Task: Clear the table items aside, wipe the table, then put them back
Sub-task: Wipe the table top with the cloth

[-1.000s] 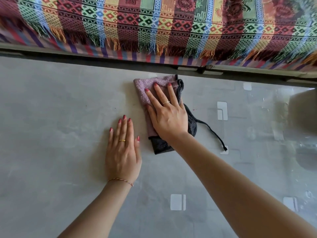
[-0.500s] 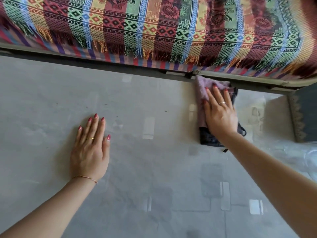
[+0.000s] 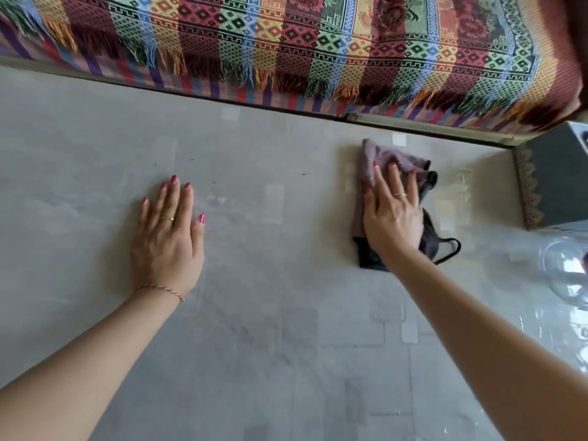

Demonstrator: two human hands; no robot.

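Mid-wipe, by my read: the table (image 3: 270, 329) surface in front of me is bare, so the clear-aside step looks done, wiping is in hand, and putting things back hasn't started. My right hand (image 3: 389, 218) lies flat on the cloth (image 3: 369, 163), fingers straight and spread, pressing it down on the tabletop rather than gripping it; the cloth sits on the far right part of the table, near the back edge, pinkish fold on top, dark fold underneath, with a dark loop of cord (image 3: 450, 249) trailing out on its right side. My left hand (image 3: 167, 237) is flat, palm down, fingers straight and together, touching bare tabletop well apart from the cloth, holding nothing, probably bracing. A few small dark specks show on the surface between my hands, so that stretch likely needs another pass. Counts: one cloth, two hands, one ring on each hand, one thin bracelet (image 3: 160, 288) on the left wrist. At the right edge, one clear glass or plastic vessel (image 3: 563, 275), only partly in frame, and one dark box-like thing with a lace trim (image 3: 556, 183) beyond it; can't tell what either is exactly, possibly the moved-aside items. One patterned fringed blanket (image 3: 286, 36) runs along the far side of the table.
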